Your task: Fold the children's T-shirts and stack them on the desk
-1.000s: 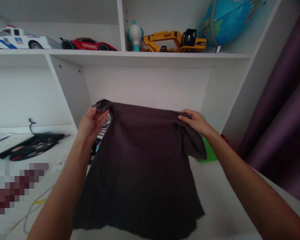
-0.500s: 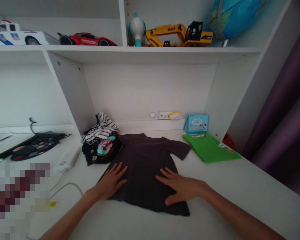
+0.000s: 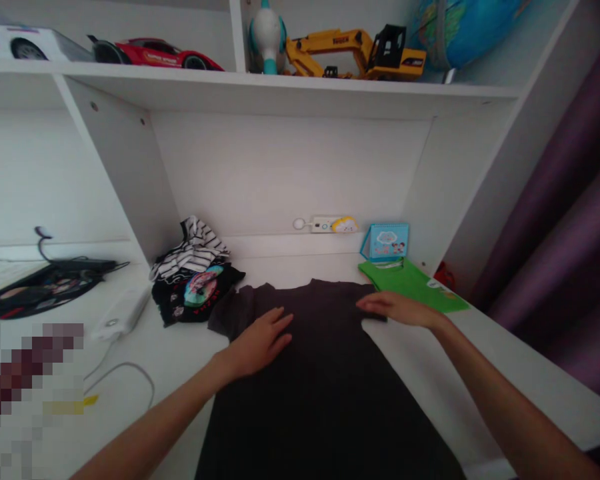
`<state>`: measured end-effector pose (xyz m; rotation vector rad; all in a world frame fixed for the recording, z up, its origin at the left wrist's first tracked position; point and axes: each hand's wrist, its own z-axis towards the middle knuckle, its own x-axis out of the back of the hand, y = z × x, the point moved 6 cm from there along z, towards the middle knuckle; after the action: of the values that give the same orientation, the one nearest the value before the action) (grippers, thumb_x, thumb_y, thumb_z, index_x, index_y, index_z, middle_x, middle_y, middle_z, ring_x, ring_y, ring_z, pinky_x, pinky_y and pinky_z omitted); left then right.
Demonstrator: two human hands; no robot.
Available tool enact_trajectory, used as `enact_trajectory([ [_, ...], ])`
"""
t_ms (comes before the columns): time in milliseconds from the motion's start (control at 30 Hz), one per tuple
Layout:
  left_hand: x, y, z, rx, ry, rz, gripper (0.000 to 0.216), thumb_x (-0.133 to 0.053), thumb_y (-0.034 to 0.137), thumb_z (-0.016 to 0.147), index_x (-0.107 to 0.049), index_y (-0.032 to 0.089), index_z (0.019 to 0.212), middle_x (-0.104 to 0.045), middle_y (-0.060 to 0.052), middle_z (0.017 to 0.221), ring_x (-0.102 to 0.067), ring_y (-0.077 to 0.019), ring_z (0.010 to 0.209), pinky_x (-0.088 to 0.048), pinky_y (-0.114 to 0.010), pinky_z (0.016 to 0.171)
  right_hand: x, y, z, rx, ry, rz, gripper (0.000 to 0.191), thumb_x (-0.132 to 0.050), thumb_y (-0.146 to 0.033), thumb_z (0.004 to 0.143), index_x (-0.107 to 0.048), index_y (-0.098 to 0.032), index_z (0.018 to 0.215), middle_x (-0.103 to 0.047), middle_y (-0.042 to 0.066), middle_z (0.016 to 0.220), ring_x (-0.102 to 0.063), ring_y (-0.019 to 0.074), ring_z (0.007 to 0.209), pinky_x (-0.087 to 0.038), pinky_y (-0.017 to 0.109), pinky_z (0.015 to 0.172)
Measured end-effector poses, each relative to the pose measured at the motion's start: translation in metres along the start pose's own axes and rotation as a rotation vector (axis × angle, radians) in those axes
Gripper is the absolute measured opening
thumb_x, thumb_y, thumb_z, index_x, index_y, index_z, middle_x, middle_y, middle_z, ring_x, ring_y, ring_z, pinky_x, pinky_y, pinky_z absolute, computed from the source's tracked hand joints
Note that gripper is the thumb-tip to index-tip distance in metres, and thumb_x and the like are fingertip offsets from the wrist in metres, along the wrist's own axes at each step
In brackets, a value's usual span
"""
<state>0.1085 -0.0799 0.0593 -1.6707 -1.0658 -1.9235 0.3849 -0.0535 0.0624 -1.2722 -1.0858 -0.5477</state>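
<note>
A dark grey T-shirt [image 3: 320, 387] lies spread on the white desk, its collar toward the back and its lower part running out of view at the bottom. My left hand [image 3: 260, 343] rests on the upper left of the shirt, near the left sleeve, open with fingers apart. At the right sleeve is my right hand [image 3: 400, 309], its fingers stretched out close together over the cloth and partly covering the sleeve. Just left of the shirt sits a heap of clothes, a black printed garment [image 3: 203, 293] beneath a black-and-white striped one [image 3: 195, 248].
Behind the right hand lie a green folder-like item [image 3: 405, 283] and a blue desk calendar [image 3: 387, 241]. A power strip [image 3: 325, 225] is at the back wall. A white device [image 3: 123, 317] with a cable lies left. Toys stand on the shelf [image 3: 290, 83] above.
The shirt has come nearer, its hem now out of view. Both hands have moved from its lower part up to the shoulder and sleeve area. The view has shifted slightly.
</note>
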Motion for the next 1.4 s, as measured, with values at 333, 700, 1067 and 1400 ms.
enact_trajectory([
  [333,-0.05,-0.06,0.065,0.298,0.036,0.149,0.073,-0.015,0.073,0.074,-0.016,0.035,0.136,-0.006,-0.006,0.145,0.003,-0.0406,0.128,-0.006,-0.068,0.09,-0.037,0.041,0.115,-0.293,0.408,-0.293,0.031,-0.041,-0.026,0.083,-0.056,-0.013,0.107,-0.055,0.014,0.112,-0.047,0.0236,0.106,-0.037,0.037,0.085],
  [700,-0.049,-0.084,0.114,0.36,0.014,0.117,0.085,-0.01,0.079,0.067,-0.012,0.031,0.138,-0.002,-0.008,0.145,0.005,-0.0426,0.127,-0.002,-0.069,0.089,-0.014,0.046,0.133,-0.413,0.526,-0.392,0.032,-0.034,-0.021,0.085,-0.054,-0.012,0.109,-0.054,0.02,0.109,-0.046,0.0309,0.107,-0.032,0.05,0.085],
  [1067,-0.051,-0.097,0.138,0.372,0.024,0.144,0.088,-0.012,0.082,0.063,-0.012,0.034,0.137,-0.001,-0.004,0.146,0.005,-0.043,0.127,-0.002,-0.068,0.091,-0.073,0.024,0.15,-0.224,0.185,-0.312,0.065,-0.02,-0.063,0.082,-0.026,-0.027,0.135,-0.021,0.006,0.143,-0.011,0.0317,0.129,-0.013,0.062,0.094],
  [1400,-0.044,-0.101,0.143,0.414,0.018,0.143,0.082,-0.01,0.075,0.072,-0.011,0.028,0.139,-0.002,-0.008,0.145,0.002,-0.0418,0.128,-0.003,-0.065,0.093,-0.068,0.029,0.152,-0.276,0.156,-0.318,0.065,-0.018,-0.063,0.082,-0.019,-0.03,0.137,-0.014,0.006,0.145,-0.009,0.0297,0.13,-0.012,0.059,0.096],
])
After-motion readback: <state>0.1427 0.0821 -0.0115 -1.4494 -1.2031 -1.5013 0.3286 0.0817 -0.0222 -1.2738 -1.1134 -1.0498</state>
